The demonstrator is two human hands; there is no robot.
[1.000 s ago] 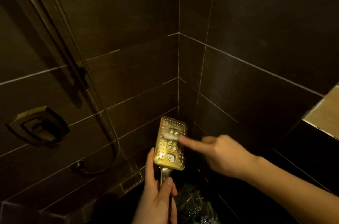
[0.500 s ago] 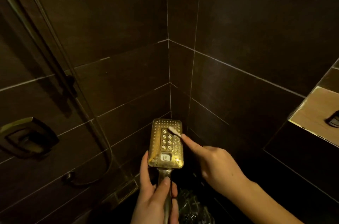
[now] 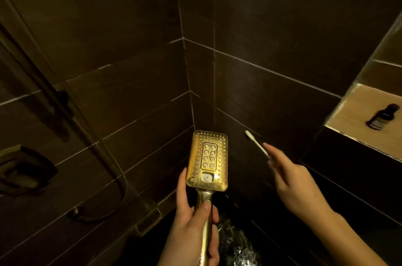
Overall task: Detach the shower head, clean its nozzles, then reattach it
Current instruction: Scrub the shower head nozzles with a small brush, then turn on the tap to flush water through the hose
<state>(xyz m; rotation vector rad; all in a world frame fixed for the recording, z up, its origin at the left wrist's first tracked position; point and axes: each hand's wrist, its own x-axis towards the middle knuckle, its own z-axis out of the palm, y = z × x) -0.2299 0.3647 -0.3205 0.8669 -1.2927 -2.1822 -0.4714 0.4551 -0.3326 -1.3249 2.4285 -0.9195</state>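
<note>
While held upright before the tiled corner: shower head [image 3: 207, 162], detached from the wall, nozzle face toward the camera.
Shower head face: rectangular, gold-toned, dotted with small holes around a central panel of eight round nozzles in two columns; pale square button below the panel.
Left hand [image 3: 191, 220]: wrapped around the handle just under the head, thumb lying up the front of the stem, forefinger stretched along the head's left edge.
Right hand [image 3: 298, 185]: off to the right of the head, not touching it, pinching a cotton swab [image 3: 257, 144] between fingertips.
Cotton swab: white tip pointing up and left, clear of the nozzle face.
Hose [image 3: 117, 178]: hanging in a loop against the left wall.
Wall control [image 3: 24, 170]: square fitting, far left, blurred.
Niche [image 3: 365, 113]: lighter recess at right, small dark bottle [image 3: 382, 116] standing on its ledge.
Floor: dark, wet sheen below the hands.
</note>
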